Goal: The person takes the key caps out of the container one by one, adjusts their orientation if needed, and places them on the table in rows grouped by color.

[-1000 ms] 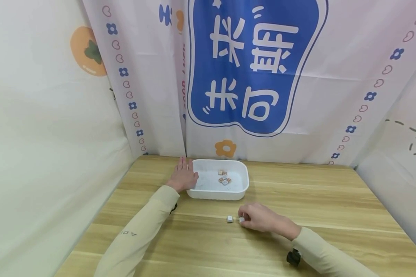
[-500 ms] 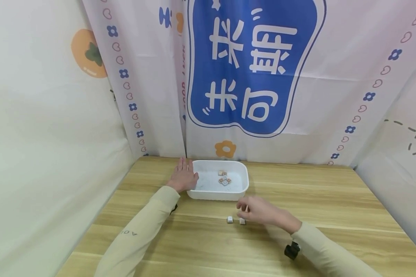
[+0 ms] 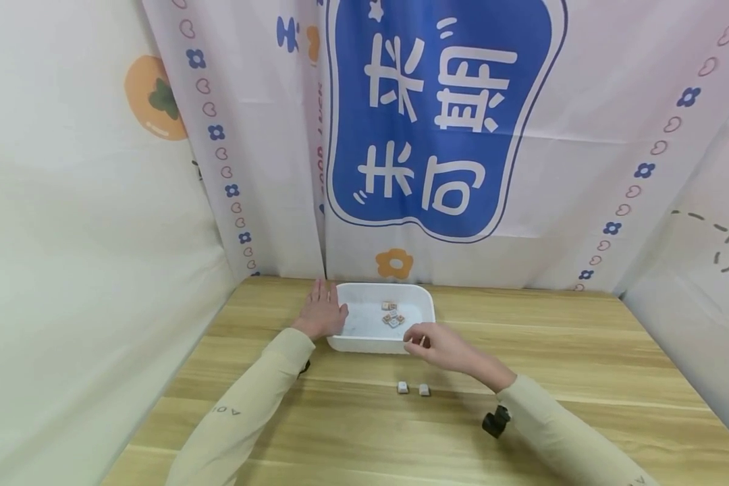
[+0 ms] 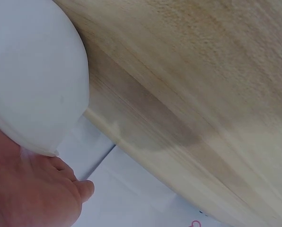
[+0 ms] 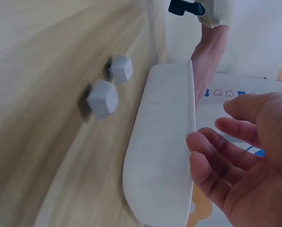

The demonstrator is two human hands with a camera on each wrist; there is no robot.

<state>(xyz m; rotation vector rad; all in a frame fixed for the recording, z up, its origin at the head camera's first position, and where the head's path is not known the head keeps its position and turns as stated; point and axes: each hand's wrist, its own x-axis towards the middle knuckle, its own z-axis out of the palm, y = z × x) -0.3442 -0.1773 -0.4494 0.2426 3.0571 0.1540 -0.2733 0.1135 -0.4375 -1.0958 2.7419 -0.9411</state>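
My left hand (image 3: 320,316) rests on the left end of a white plastic tray (image 3: 370,345), its fingers straight and pointing toward the curtain. In the left wrist view that hand (image 4: 34,189) lies against the tray's rim. Over the tray's near right corner hovers my right hand (image 3: 440,347), fingers loosely bent with nothing between them; the right wrist view shows this hand (image 5: 245,156) beside the rim. Two white keycaps stand apart on the table below it, a left keycap (image 3: 403,387) and a right keycap (image 3: 424,390). Several white and orange keycaps (image 3: 393,322) lie inside the tray.
The wood-grain table (image 3: 316,432) runs back to a printed curtain (image 3: 492,263) directly behind the tray. Pale cloth walls (image 3: 97,304) close in on both sides. A black wrist camera (image 3: 496,422) hangs beneath the right sleeve.
My right hand has let go of the right keycap, leaving it on the table, and moved forward and left to the tray's near right corner. The left hand has stayed in place.
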